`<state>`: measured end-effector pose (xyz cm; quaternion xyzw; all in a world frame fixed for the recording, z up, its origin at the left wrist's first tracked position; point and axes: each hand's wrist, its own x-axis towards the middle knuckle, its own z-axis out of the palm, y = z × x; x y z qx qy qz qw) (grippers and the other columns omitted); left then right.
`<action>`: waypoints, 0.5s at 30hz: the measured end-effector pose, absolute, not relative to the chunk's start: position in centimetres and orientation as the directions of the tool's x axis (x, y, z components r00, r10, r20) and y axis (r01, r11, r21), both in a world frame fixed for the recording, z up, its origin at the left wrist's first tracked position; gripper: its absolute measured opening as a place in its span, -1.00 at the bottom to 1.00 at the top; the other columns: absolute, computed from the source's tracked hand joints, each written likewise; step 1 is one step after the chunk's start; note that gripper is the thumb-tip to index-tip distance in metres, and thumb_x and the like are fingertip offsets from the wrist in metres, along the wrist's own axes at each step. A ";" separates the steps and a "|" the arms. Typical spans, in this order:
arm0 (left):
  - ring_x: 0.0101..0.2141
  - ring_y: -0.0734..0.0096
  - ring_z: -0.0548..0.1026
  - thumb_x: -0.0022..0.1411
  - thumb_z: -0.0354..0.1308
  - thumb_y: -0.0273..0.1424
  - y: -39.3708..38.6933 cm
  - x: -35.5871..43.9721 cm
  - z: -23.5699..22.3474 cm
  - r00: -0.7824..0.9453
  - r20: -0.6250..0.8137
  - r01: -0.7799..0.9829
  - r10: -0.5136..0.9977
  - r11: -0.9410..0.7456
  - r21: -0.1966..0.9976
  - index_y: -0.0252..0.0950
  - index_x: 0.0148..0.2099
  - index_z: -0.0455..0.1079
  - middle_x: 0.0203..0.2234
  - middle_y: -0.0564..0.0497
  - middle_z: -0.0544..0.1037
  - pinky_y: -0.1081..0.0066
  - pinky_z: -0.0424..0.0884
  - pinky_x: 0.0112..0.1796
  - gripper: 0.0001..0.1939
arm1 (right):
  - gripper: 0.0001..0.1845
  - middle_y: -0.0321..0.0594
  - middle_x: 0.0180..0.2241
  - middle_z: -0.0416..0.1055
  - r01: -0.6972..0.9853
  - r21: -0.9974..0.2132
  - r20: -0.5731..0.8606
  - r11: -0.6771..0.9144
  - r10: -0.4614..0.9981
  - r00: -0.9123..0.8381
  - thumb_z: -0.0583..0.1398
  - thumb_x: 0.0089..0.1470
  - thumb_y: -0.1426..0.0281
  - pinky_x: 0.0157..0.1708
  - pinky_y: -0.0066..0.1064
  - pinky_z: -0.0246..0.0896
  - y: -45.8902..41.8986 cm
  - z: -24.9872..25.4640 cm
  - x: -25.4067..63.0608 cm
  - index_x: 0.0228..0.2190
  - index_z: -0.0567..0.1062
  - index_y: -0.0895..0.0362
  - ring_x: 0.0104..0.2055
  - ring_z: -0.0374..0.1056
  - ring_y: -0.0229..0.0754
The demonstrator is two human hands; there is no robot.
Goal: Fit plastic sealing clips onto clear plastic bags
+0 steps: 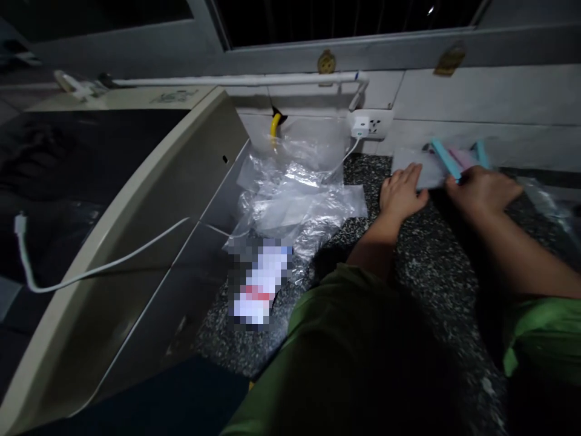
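My left hand [402, 192] lies with its fingers stretched out on the edge of a clear plastic sheet or bag [420, 168], near the wall at the right. Just beside it, my right hand [483, 189] is closed around the near end of a light-blue bar [445, 158]. A pink piece [463, 158] and a second light-blue bar [482, 154] show behind that hand. Whether these parts form one object I cannot tell, since my right hand hides their lower ends.
Crumpled clear plastic bags [295, 200] lie on the speckled dark counter [436, 254]. A lit phone [261, 284], blurred out, is in front of them. A white charger [360, 126] sits in the wall socket [379, 124]. A white cable [113, 261] hangs over a beige machine [149, 175] at left.
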<state>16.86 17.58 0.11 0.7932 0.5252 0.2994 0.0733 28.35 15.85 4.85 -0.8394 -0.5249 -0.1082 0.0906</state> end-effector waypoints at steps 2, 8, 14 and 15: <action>0.18 0.24 0.14 0.21 -0.08 -0.29 17.8 16.9 0.3 0.267 0.378 0.798 0.887 -0.423 0.429 -0.27 0.24 0.08 0.22 0.02 0.17 0.26 0.14 0.11 -0.45 | -0.46 0.34 -0.13 0.39 0.889 -0.040 0.250 -0.456 0.857 0.451 0.04 0.07 0.17 -0.26 -0.17 -0.02 16.1 5.0 28.2 -0.09 0.43 0.34 -0.03 0.31 0.21; 0.19 0.27 0.09 0.21 -0.10 -0.28 18.0 17.0 0.3 0.257 0.326 0.801 0.910 -0.389 0.454 -0.36 0.27 0.01 0.24 0.03 0.14 0.31 0.11 0.13 -0.40 | -0.48 0.34 -0.11 0.38 0.881 -0.043 0.240 -0.472 0.851 0.467 0.06 0.07 0.20 -0.22 -0.17 -0.04 16.4 5.1 28.0 -0.08 0.43 0.34 -0.01 0.29 0.19; 0.23 0.27 0.03 0.21 -0.11 -0.27 18.1 17.1 0.3 0.248 0.255 0.813 0.935 -0.344 0.469 -0.25 0.26 0.01 0.25 0.02 0.10 0.23 0.08 0.15 -0.42 | -0.48 0.32 -0.13 0.39 0.872 -0.032 0.228 -0.488 0.846 0.482 0.10 0.05 0.15 -0.22 -0.18 -0.05 16.6 5.1 28.3 -0.11 0.46 0.30 -0.01 0.29 0.16; 0.24 0.27 0.02 0.20 -0.11 -0.27 18.1 17.1 0.3 0.242 0.252 0.812 0.937 -0.338 0.475 -0.25 0.26 0.01 0.25 0.01 0.10 0.23 0.07 0.16 -0.42 | -0.48 0.32 -0.13 0.39 0.874 -0.023 0.226 -0.486 0.849 0.478 0.10 0.05 0.13 -0.23 -0.18 -0.05 16.7 5.0 28.4 -0.12 0.46 0.30 -0.02 0.30 0.16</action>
